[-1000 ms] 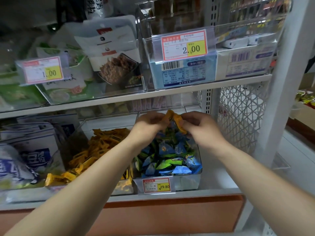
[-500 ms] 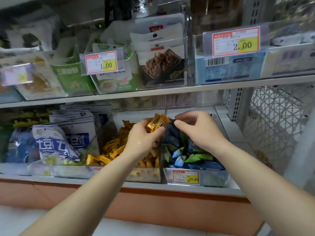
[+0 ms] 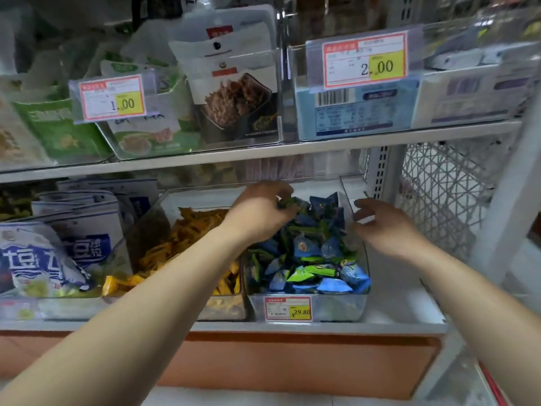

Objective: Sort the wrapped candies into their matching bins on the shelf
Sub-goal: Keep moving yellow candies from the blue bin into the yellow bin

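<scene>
Left hand [image 3: 257, 212] pinches green candy [image 3: 288, 202] above blue-candy bin [image 3: 307, 310]; right hand [image 3: 383, 227] open.

head cam | faces forward and down | close on lower shelf [image 3: 292, 326] | single view, nothing shared

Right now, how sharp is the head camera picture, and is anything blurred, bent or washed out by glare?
Head view: motion-softened overall; small print on the 29.80 price tag is unreadable, though its big digits read. Wide-angle bending tilts the upper shelf edge and the right upright. Soft glare hazes the clear bin of blue and green candies. Left hand and right hand have blurred fingertips.
</scene>
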A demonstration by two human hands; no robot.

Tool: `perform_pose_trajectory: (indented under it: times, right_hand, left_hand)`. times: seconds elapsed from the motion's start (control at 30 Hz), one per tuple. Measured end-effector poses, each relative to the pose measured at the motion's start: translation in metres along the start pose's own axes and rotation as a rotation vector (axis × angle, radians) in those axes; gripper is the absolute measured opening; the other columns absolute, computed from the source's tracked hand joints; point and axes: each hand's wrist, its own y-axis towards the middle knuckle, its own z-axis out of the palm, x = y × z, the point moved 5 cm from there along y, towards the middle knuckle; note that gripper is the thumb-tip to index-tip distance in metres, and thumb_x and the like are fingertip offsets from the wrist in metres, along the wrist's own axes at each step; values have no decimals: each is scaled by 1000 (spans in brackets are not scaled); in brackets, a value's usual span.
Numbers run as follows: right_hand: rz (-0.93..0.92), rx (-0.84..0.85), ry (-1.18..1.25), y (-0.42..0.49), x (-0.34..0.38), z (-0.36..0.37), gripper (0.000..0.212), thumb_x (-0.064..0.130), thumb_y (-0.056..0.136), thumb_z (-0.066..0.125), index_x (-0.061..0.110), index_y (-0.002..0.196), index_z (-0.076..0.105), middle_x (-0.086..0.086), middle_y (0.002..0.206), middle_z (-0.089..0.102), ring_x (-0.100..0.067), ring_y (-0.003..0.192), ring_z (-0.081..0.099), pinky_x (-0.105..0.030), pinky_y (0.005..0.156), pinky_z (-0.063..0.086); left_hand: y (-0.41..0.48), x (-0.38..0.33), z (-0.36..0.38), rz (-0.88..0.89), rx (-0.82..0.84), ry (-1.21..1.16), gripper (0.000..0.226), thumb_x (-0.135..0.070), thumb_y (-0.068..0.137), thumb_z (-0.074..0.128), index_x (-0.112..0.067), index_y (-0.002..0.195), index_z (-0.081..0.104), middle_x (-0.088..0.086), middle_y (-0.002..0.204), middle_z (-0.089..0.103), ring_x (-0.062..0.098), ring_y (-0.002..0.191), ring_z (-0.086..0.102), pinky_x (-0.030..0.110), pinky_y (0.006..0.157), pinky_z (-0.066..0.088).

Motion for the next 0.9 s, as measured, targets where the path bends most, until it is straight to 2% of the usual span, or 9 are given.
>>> perform_pose_trajectory:
  times: [0.17, 0.23, 0.33, 0.4, 0.47, 0.6, 0.67, 0.8, 0.9]
  right_hand:
    - [-30, 56, 132, -3, -13, 2, 30, 31, 90, 65, 32, 120, 59, 11, 110, 66, -17, 90, 69, -43, 87, 55]
    - [-54, 69, 170, -3, -15, 3, 21, 30, 90, 65, 43, 106, 58, 16, 105, 66, -15, 87, 70, -47, 86, 57]
    - [-86, 56, 227, -4, -16, 3, 25, 31, 90, 67, 53, 89, 55, 21, 97, 65, -14, 81, 71, -48, 80, 59]
    - [-77, 51, 280, -3, -19, 3, 23, 28, 89, 69, 47, 98, 59, 18, 100, 66, -18, 81, 72, -50, 78, 59]
    - [-68, 56, 287, -2, -20, 4, 32, 28, 89, 69, 32, 120, 61, 15, 105, 65, -17, 83, 71, -47, 76, 60]
    - [-62, 60, 292, -2, -21, 4, 41, 30, 89, 68, 26, 129, 58, 10, 110, 65, -15, 84, 70, -41, 73, 62]
    - [-59, 69, 299, -3, -22, 5, 39, 31, 90, 68, 27, 128, 57, 9, 111, 64, -15, 85, 70, -42, 74, 61]
    - [-45, 56, 298, -4, -23, 7, 48, 33, 90, 67, 24, 135, 54, 11, 113, 62, -13, 84, 70, -44, 77, 60]
    - [-51, 54, 294, -3, -23, 9, 46, 36, 90, 66, 27, 134, 54, 16, 111, 62, -10, 81, 69, -45, 75, 60]
  left_hand:
    - [52, -48, 69, 146, 329, 79, 42, -44, 90, 63, -26, 128, 59, -1, 132, 60, 21, 116, 56, 31, 93, 46]
    - [67, -51, 90, 165, 400, 66, 43, -41, 90, 66, -22, 128, 59, 2, 131, 59, 23, 116, 56, 29, 89, 43]
    - [72, -40, 116, 114, 541, -4, 52, -48, 83, 75, -24, 125, 56, -1, 123, 60, 20, 112, 57, 30, 84, 43]
    - [68, -30, 123, 122, 604, 44, 58, -56, 83, 71, -30, 132, 52, -5, 132, 56, 17, 117, 55, 30, 91, 43]
    - [66, -18, 119, 186, 622, 172, 53, -60, 88, 62, -34, 134, 56, -5, 135, 55, 17, 117, 54, 30, 91, 42]
    - [59, -1, 96, 258, 619, 296, 42, -60, 92, 56, -34, 124, 66, -8, 101, 52, 14, 95, 54, 31, 75, 41]
    - [57, 1, 90, 267, 628, 303, 41, -57, 94, 54, -33, 124, 67, -7, 101, 51, 14, 94, 53, 33, 78, 44]
    - [61, -9, 91, 285, 569, 316, 33, -42, 95, 58, -18, 110, 75, 0, 141, 48, 20, 114, 51, 35, 94, 44]
    - [70, -17, 97, 292, 510, 312, 37, -36, 87, 67, -18, 119, 70, -4, 160, 30, 20, 138, 38, 34, 106, 38]
